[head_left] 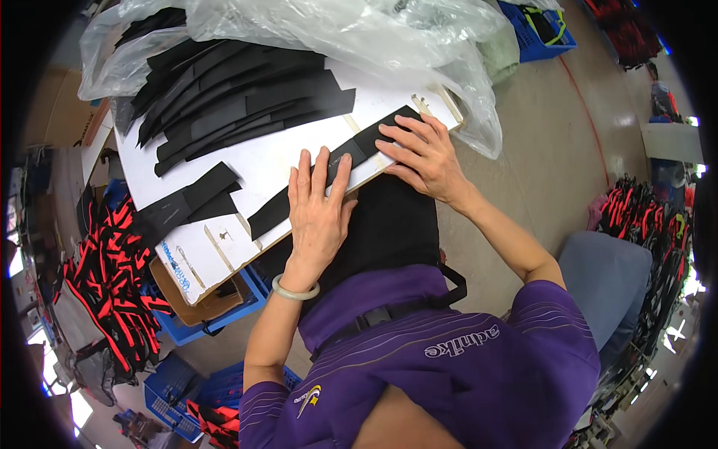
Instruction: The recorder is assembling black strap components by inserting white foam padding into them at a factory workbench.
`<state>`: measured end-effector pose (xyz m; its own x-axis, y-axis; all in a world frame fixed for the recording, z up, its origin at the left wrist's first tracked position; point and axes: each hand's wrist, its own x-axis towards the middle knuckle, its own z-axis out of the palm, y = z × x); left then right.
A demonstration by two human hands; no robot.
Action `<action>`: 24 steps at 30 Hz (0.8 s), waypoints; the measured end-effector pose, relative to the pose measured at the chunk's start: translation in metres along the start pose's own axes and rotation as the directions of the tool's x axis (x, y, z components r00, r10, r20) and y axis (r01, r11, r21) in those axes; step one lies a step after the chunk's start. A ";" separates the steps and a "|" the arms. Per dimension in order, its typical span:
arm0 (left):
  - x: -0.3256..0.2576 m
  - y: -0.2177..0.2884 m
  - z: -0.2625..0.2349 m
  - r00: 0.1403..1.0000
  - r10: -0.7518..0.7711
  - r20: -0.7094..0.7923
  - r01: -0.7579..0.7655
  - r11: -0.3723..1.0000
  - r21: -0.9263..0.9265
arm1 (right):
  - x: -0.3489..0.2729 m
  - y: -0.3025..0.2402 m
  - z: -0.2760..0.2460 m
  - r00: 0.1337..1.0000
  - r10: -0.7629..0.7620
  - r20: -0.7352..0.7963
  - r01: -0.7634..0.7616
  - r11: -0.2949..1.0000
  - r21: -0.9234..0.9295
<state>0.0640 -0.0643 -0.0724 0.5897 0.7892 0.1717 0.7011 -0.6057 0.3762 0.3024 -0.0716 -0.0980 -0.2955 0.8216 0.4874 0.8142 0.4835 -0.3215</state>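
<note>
A long black fabric strip (359,146) lies along the near edge of a white work board (262,161). My left hand (320,206) presses flat on the strip's middle, fingers together. Spread fingertips of my right hand (420,153) hold down the strip's right end. Neither hand grips anything. A pale bangle sits on my left wrist. A black piece of fabric (393,224) hangs below the board over my lap.
A pile of black strips (232,97) covers the board's far side, under a clear plastic bag (336,30). Two more black pieces (187,202) lie at left. Blue crates (217,318) and red-and-black items (105,277) sit on the floor.
</note>
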 end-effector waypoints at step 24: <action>0.010 0.026 0.042 0.967 -0.026 -0.252 0.049 0.995 0.086 | -0.015 0.001 0.015 0.992 0.032 -0.120 -0.036 0.999 -0.033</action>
<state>0.1047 -0.0760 -0.0991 0.4513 0.8048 0.3855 0.7610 -0.5727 0.3048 0.3002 -0.0795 -0.1178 -0.2071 0.7943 0.5712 0.8404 0.4433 -0.3117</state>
